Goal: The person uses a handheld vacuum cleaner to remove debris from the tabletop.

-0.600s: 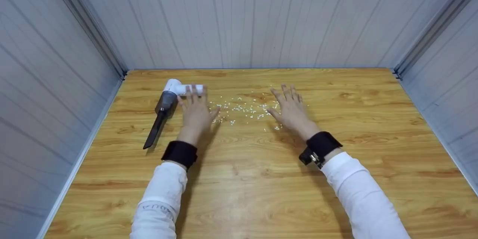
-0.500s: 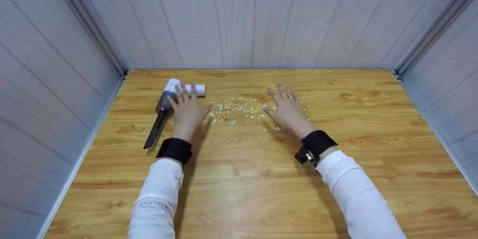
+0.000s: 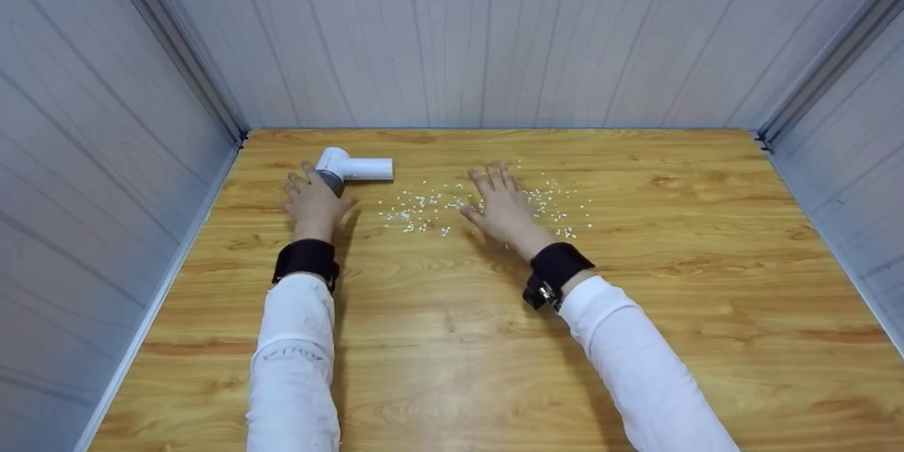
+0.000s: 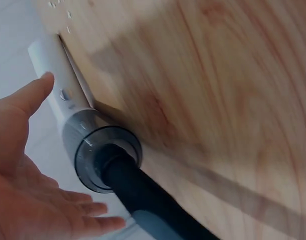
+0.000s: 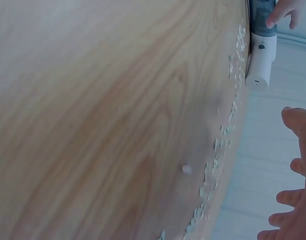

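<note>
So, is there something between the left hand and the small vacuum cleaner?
Nothing visible. The left hand is open right over the vacuum cleaner, palm facing its grey body; the white crumbs lie to its right.

Our left hand (image 3: 313, 202) slides left off the white handle, now sits over the handheld vac (image 3: 344, 169)'s grey body & hides its black nozzle. Right hand (image 3: 503, 208) drifts left too, further into the white crumbs (image 3: 424, 208); more crumbs show to its right.
</note>
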